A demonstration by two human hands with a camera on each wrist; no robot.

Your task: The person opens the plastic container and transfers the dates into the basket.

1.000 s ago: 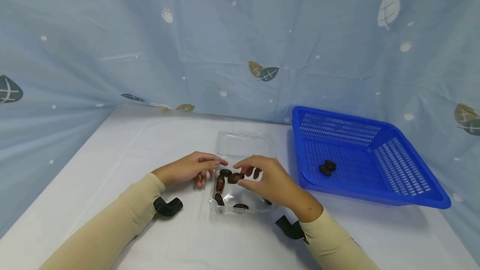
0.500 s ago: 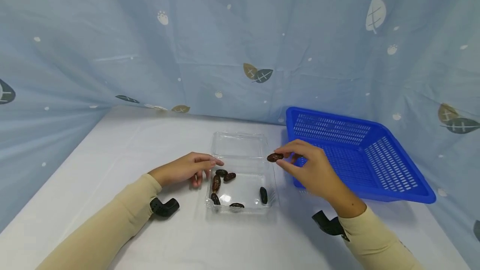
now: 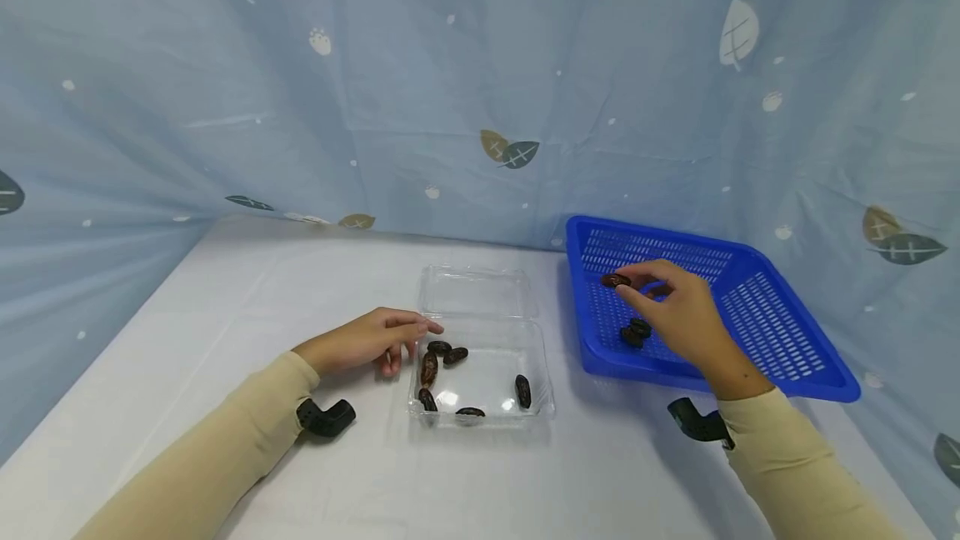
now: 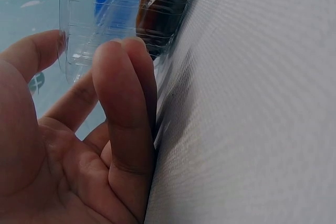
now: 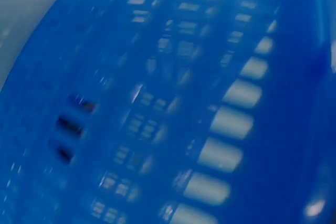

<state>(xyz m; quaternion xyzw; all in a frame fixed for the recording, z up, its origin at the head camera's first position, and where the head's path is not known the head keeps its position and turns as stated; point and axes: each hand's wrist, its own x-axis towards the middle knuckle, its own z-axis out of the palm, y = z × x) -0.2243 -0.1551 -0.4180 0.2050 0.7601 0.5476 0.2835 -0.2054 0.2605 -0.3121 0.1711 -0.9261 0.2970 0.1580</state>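
My right hand [image 3: 686,319] pinches a brown wrinkled date [image 3: 616,280] between thumb and fingertips, over the left part of the blue basket [image 3: 622,362]. Below it, several dark dates [image 3: 636,332] lie on the basket floor. In the right wrist view the blue basket wall [image 5: 283,145] fills the picture, and the hand is out of sight. My left hand [image 3: 375,338] rests beside the open clear plastic box [image 3: 487,422], fingertips at its left wall. Several dates, one a reddish-brown date [image 3: 428,369], lie inside the box. Another date [image 4: 163,11] shows through the plastic in the left wrist view.
The box's hinged lid [image 3: 476,290] lies back on the white table [image 3: 360,482]. A blue leaf-print curtain [image 3: 420,90] hangs behind the table. A black curved piece sits at each wrist, the left one [image 3: 326,418] close to the tabletop.
My right hand has lifted a date out of the clear box and carried it rightward over the blue basket. The left hand has stayed at the box's left side.
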